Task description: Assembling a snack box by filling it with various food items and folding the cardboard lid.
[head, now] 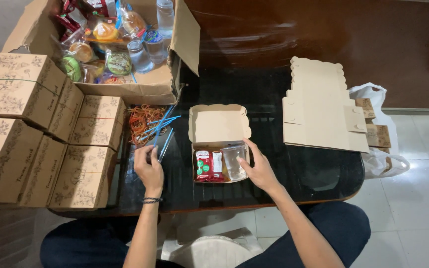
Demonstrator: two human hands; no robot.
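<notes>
A small open cardboard snack box sits in the middle of a dark glass table, lid flipped back. Inside lie a red snack packet and a sealed clear water cup. My right hand rests against the box's right side, thumb touching the cup. My left hand lies on the table to the box's left, fingers on one of the blue-wrapped straws.
A big open carton of snacks and water cups stands at the back left. Closed printed boxes are stacked on the left. Orange rubber bands lie beside the straws. Flat unfolded boxes lie right, over a white bag.
</notes>
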